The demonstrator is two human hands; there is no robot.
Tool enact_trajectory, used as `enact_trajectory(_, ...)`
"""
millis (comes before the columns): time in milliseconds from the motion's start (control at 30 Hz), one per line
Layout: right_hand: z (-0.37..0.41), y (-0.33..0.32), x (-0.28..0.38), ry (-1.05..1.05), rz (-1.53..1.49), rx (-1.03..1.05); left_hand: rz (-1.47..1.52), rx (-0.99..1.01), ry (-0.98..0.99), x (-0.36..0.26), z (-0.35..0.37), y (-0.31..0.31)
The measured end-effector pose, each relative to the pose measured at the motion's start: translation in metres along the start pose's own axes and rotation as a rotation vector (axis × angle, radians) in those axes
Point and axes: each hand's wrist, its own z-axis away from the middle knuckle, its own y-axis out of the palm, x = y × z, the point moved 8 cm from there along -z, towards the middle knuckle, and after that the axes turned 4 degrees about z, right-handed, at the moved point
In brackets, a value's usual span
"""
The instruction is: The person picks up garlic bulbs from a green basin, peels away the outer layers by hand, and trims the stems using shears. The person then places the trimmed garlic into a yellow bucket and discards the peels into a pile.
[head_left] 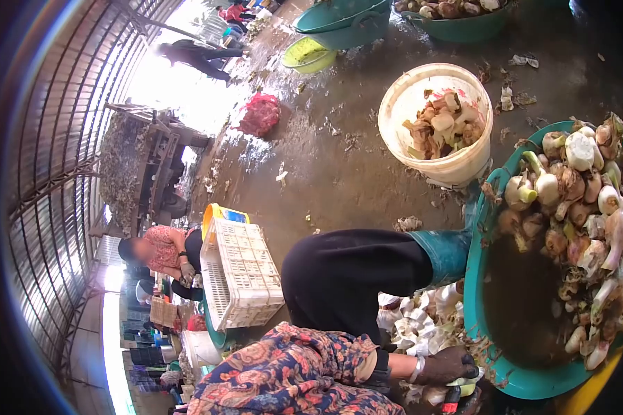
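The view is turned on its side, with the roof at the left. Neither of my own hands shows. At the bottom, a co-worker's dark-gloved hand [446, 366] grips pale garlic, close to a red and black object [451, 400] that I cannot clearly make out. A patterned sleeve [277, 373] leads to that hand. Beside it lies a heap of white garlic bulbs [422, 321]. A teal basin [472, 297] at the right holds many untrimmed garlic bulbs [567, 183] with stems and dark soil-like matter.
The co-worker's black-trousered knee [353, 270] and teal boot [443, 256] are beside the basin. A white bucket [387, 131] holds garlic scraps. White crates [246, 273] stand near another seated person [163, 249]. A red net bag [259, 115] lies on the wet, littered floor.
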Motion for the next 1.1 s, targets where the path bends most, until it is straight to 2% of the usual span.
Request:
enact_trajectory(67,-0.036,-0.023,0.059,0.044,-0.024,-0.009,-0.009,-0.051,-0.04,-0.009,0.003,-0.009)
enact_trajectory(133,-0.07,-0.04,0.101,0.079,-0.044,-0.009,0.16,-0.134,0.05,-0.007,-0.004,-0.022)
enact_trajectory(200,-0.1,-0.053,0.129,0.099,-0.053,-0.014,0.178,-0.097,-0.013,-0.011,-0.006,-0.022)
enact_trajectory(300,-0.13,-0.061,0.152,0.115,-0.085,-0.015,0.305,-0.1,0.058,-0.015,-0.009,-0.02)
enact_trajectory(467,-0.151,-0.068,0.167,0.142,-0.137,-0.017,0.283,-0.055,0.122,-0.044,0.003,-0.02)
enact_trajectory(567,-0.155,-0.074,0.169,0.159,-0.165,-0.017,0.385,-0.017,0.11,-0.057,0.009,-0.023)
enact_trajectory(667,-0.155,-0.077,0.166,0.184,-0.19,-0.023,0.32,-0.017,0.132,-0.057,0.008,-0.021)
enact_trajectory(700,-0.156,-0.077,0.165,0.192,-0.199,-0.029,0.376,0.007,0.084,-0.057,0.008,-0.021)
enact_trajectory(800,-0.159,-0.082,0.164,0.223,-0.224,-0.054,0.342,-0.078,0.17,-0.069,0.013,-0.032)
enact_trajectory(867,-0.159,-0.085,0.16,0.254,-0.242,-0.075,0.54,-0.078,0.1,-0.081,0.014,-0.051)
enact_trajectory(900,-0.156,-0.088,0.158,0.276,-0.256,-0.094,0.386,-0.109,0.16,-0.095,0.016,-0.063)
enact_trajectory(933,-0.155,-0.092,0.156,0.298,-0.269,-0.119,0.39,-0.109,0.159,-0.092,0.013,-0.065)
enact_trajectory(1000,-0.149,-0.096,0.149,0.36,-0.325,-0.16,-0.241,0.31,0.157,-0.08,0.01,-0.027)
enact_trajectory(1033,-0.145,-0.097,0.142,0.41,-0.384,-0.189,-0.471,0.389,0.265,-0.076,0.014,-0.012)
enact_trajectory(1067,-0.135,-0.1,0.134,0.479,-0.484,-0.253,-0.581,0.378,0.336,-0.074,0.021,-0.007)
enact_trajectory(1100,-0.122,-0.102,0.128,0.552,-0.601,-0.328,-0.568,0.392,0.281,-0.072,0.025,-0.008)
